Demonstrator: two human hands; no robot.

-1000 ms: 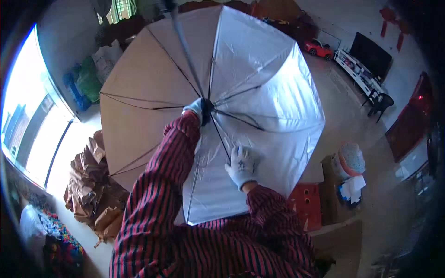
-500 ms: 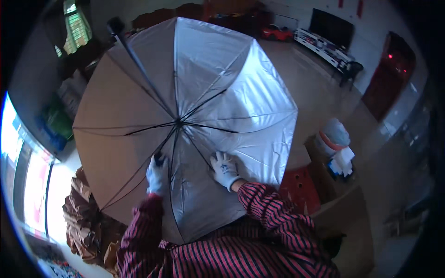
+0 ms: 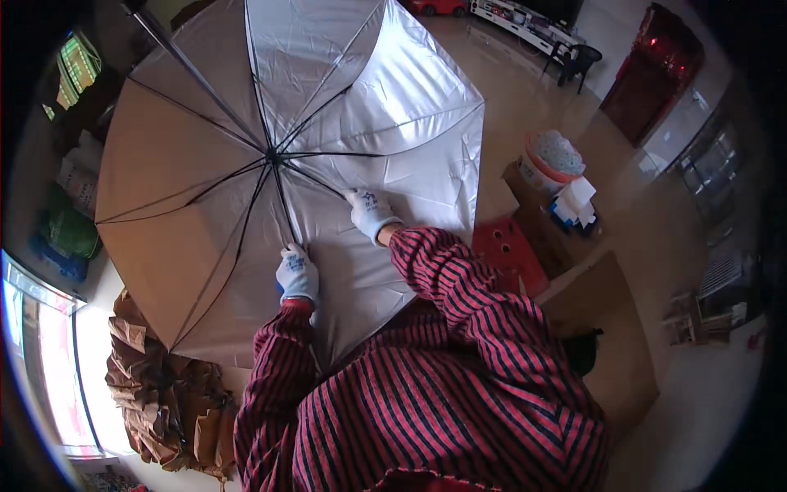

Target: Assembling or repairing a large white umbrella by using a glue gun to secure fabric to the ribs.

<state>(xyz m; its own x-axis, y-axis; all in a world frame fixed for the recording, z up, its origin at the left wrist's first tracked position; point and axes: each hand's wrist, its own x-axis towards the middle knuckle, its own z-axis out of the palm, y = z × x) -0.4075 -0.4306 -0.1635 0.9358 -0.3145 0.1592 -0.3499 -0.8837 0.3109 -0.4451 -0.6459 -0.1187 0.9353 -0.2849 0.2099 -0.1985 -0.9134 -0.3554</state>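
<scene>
An open umbrella (image 3: 328, 246) fills the middle of the view, its silvery inner side toward me. Its dark shaft (image 3: 193, 72) slants to the upper left from the hub (image 3: 274, 155), where the thin ribs meet. White gloves cover both my hands. My left hand (image 3: 297, 272) is closed round a rib below the hub, its fingertips partly hidden. Up and to the right of it, my right hand (image 3: 371, 213) pinches another rib where it meets the cloth. The umbrella's lower edge lies close against my striped top.
Crumpled brown paper (image 3: 168, 402) is heaped at the lower left. On the right stand a red stool (image 3: 512, 256), cardboard (image 3: 611, 328) and a bucket with a clear bag (image 3: 553, 156). Farther off are a dark chair (image 3: 574, 64) and a white TV stand (image 3: 525, 29).
My view has tilted down, so the umbrella sits higher and farther left. My left hand has shifted to a different rib. My right hand, earlier spread on the cloth, now grips a rib.
</scene>
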